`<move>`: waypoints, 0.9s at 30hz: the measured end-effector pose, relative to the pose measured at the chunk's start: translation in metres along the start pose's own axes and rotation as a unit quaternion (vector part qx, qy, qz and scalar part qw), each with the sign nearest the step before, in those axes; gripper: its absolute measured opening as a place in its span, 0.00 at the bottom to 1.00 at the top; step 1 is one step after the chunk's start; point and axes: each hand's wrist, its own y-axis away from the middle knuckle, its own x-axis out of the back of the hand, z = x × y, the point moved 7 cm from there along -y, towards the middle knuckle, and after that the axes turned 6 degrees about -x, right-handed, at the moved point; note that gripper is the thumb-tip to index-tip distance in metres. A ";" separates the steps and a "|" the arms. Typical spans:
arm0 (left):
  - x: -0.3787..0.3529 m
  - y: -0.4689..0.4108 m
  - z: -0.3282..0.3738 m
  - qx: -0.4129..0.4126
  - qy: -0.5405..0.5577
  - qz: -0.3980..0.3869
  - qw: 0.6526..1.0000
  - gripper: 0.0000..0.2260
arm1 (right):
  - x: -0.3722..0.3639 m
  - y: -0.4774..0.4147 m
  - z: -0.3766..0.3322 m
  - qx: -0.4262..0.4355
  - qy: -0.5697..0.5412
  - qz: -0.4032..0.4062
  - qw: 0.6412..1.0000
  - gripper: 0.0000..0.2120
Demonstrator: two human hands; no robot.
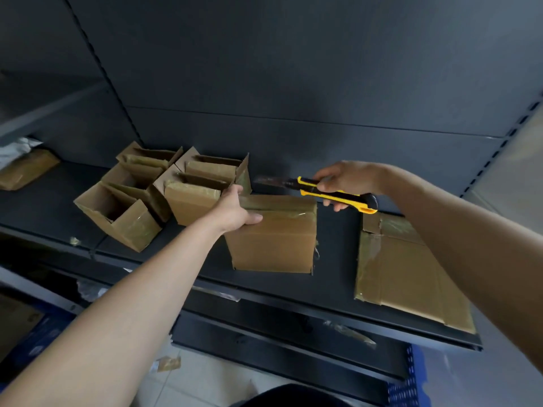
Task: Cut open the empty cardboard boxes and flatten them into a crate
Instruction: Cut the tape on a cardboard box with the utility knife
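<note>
Left hand (235, 212) grips taped box (273, 239); right hand (346, 180) holds cutter (332, 195)

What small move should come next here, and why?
Probably lower the knife onto the tape along the top of the box and start slitting it. The left hand grips the box's top left corner, steadying it on the shelf. The box looks sealed, and the right hand holds the knife with its blade out, just above the far edge.
</note>
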 end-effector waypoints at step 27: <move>-0.003 0.002 0.004 -0.016 -0.073 -0.003 0.997 0.33 | -0.027 0.043 -0.119 -0.041 0.563 0.127 0.815 0.07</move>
